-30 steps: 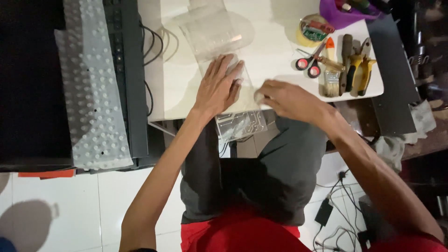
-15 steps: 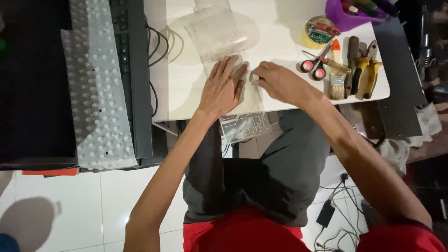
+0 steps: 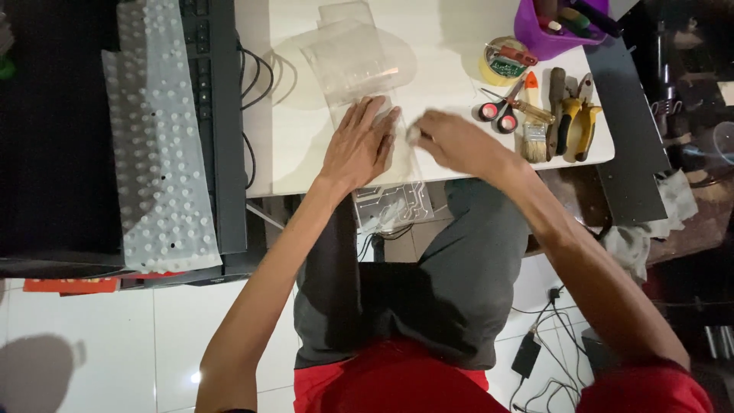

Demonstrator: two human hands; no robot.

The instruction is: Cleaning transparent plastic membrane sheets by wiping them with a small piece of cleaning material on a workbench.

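A clear plastic bag lies flat at the near edge of the white tabletop, its lower end hanging over the edge with something pale inside. The left hand presses down on it, palm flat and fingers spread. The right hand is just beside it, fingertips pinched on the bag's right edge. Farther back lie more clear bags. To the right sit red-handled scissors, a paintbrush, yellow-handled pliers, a tape roll and a purple tub.
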